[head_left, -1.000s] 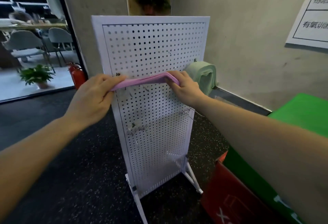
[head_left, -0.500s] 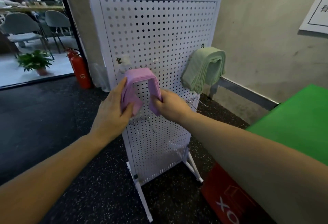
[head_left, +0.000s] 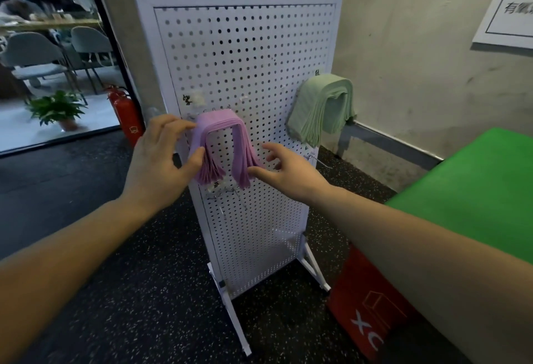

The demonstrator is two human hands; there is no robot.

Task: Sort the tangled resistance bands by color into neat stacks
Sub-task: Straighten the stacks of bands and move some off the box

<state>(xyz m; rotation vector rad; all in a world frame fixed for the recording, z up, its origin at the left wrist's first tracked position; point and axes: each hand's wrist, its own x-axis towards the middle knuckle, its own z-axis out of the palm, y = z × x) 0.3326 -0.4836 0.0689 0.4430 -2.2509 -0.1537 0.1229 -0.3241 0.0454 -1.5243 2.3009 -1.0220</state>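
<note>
While draped over hook on white pegboard (head_left: 245,54), purple bands (head_left: 220,144) hang at centre. Left hand (head_left: 157,161) at 9 o'clock, fingers relaxed, thumb touching stack. Right hand (head_left: 284,170) at 3 o'clock, open grip, thumb tip against stack. Green bands (head_left: 321,109) hung at 2 o'clock.

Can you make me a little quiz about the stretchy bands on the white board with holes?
1. True or false: the green bands hang to the right of the purple bands on the pegboard.
2. Which hand touches the purple bands with its thumb: A) left hand B) right hand?
3. Fill in: the red thing standing on the floor left of the pegboard is a fire ______.

Key: 1 true. 2 A. 3 extinguisher.
</note>
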